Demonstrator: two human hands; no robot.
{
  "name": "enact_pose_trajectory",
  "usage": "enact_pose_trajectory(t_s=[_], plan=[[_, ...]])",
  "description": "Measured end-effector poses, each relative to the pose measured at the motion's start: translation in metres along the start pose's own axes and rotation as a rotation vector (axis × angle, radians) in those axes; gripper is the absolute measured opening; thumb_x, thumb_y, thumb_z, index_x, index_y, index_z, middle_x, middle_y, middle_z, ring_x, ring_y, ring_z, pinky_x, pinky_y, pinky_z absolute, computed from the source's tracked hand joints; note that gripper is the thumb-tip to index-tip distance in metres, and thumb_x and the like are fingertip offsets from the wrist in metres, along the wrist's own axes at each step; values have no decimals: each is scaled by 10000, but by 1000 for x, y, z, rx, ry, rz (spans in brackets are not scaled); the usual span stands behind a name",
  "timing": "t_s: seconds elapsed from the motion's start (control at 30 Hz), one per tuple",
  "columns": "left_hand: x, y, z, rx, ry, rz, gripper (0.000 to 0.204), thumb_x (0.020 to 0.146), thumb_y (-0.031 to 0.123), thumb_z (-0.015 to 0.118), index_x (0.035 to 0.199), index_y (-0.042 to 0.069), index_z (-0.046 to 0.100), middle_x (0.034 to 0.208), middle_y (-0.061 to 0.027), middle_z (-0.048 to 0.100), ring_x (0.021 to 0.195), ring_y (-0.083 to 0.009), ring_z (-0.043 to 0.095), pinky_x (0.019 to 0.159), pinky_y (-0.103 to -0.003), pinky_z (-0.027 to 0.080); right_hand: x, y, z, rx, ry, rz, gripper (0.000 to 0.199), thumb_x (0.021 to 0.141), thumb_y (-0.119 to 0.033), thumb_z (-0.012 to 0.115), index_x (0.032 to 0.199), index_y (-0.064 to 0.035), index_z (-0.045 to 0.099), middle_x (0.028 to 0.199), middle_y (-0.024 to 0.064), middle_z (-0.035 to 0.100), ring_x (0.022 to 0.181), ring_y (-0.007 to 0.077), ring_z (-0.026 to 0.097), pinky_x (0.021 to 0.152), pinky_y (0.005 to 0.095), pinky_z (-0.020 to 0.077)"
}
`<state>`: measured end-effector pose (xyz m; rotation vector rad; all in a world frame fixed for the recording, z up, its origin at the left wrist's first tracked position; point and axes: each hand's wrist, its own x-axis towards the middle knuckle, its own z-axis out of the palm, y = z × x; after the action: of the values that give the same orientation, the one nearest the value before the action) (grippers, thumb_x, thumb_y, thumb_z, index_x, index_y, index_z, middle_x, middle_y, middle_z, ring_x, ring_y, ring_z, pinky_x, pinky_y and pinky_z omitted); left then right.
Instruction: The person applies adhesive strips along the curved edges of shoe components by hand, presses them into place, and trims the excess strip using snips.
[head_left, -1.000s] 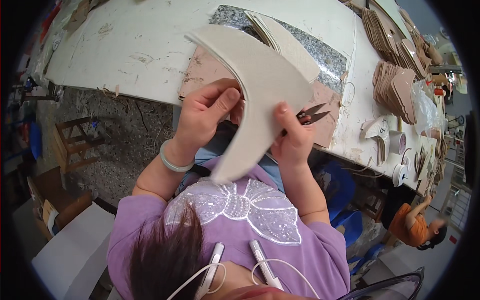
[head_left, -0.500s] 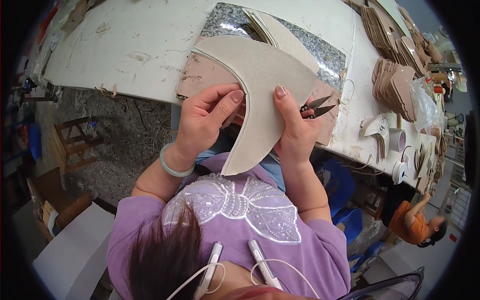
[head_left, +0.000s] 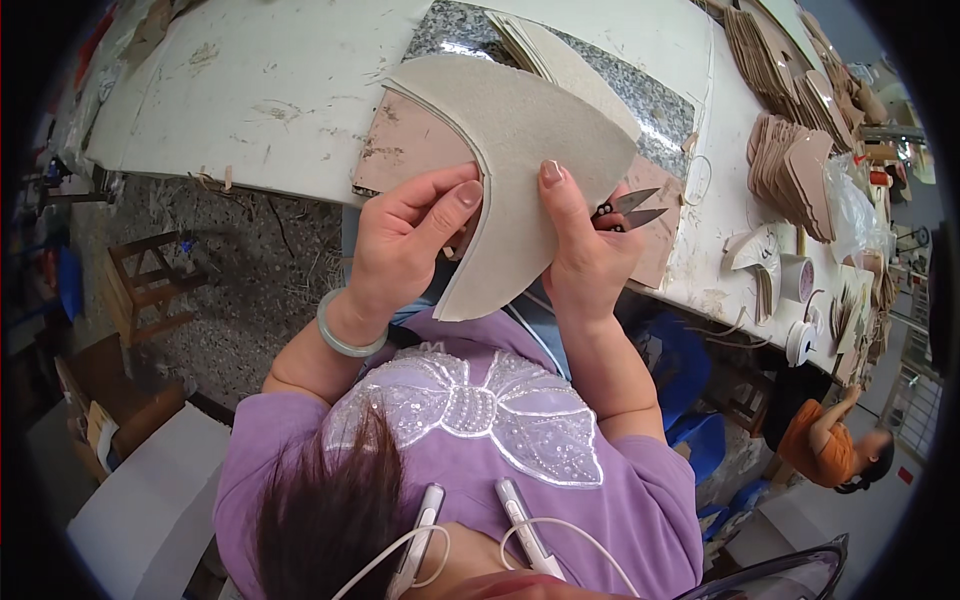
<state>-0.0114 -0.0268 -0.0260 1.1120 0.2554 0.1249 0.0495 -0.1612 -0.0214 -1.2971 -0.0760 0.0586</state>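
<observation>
A beige, curved shoe-upper piece (head_left: 530,130) with a layered inner edge is held up in front of me, over the table's near edge. My left hand (head_left: 395,240) is closed, thumb and fingers pinching that concave edge. On the other side my right hand (head_left: 590,250) grips the piece, thumb flat on its face and fingers hidden beneath. Thread snips (head_left: 632,210) stick out from the right hand's fingers, blades apart and pointing right. Behind the held piece lies a stack of similar beige pieces (head_left: 590,85) on a speckled granite slab (head_left: 440,32).
A pinkish board (head_left: 405,145) lies on the white table (head_left: 270,70). Stacks of brown cut pieces (head_left: 790,175), a tape roll (head_left: 796,278) and a white spool (head_left: 799,343) are at the right. A wooden stool (head_left: 150,285) stands left; a person in orange (head_left: 822,440) is at far right.
The beige piece has shifted slightly up and left and turned a little, its lower tip rising. My right hand has moved slightly left with the snips; the left hand keeps its pinch.
</observation>
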Motion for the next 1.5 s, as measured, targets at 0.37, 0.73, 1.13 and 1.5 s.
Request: enact_pose_trajectory(t_s=[0.37,0.73,1.13,1.5], plan=[[0,2,-2,113,13,21,208,888,128,575,1001,-44,603,833,-30,629,676,-39,554,551,-166,439,2,-1,1,-70,-54,-38,253,801,-103,681,984,32,572,843,56,622,696,76,575,613,196,457],[18,-2,-18,91,-246,-82,372,928,267,504,1146,-31,546,817,-4,601,678,-49,537,573,-177,435,-11,-10,-14,94,-251,395,230,793,-97,668,965,10,557,721,36,598,453,42,478,367,174,326],[-4,-4,-15,-17,-215,-106,270,899,60,526,1142,-58,546,928,-101,646,775,-118,620,678,-231,522,-4,-13,-14,178,-166,347,193,809,-124,645,923,19,582,676,53,598,438,57,496,322,191,310],[-6,-4,-10,78,-246,19,312,913,15,466,1215,-65,476,1037,-133,607,900,-164,613,758,-280,543,-3,-18,-6,244,-126,375,238,793,-66,660,981,46,567,851,98,625,694,133,618,552,242,515]])
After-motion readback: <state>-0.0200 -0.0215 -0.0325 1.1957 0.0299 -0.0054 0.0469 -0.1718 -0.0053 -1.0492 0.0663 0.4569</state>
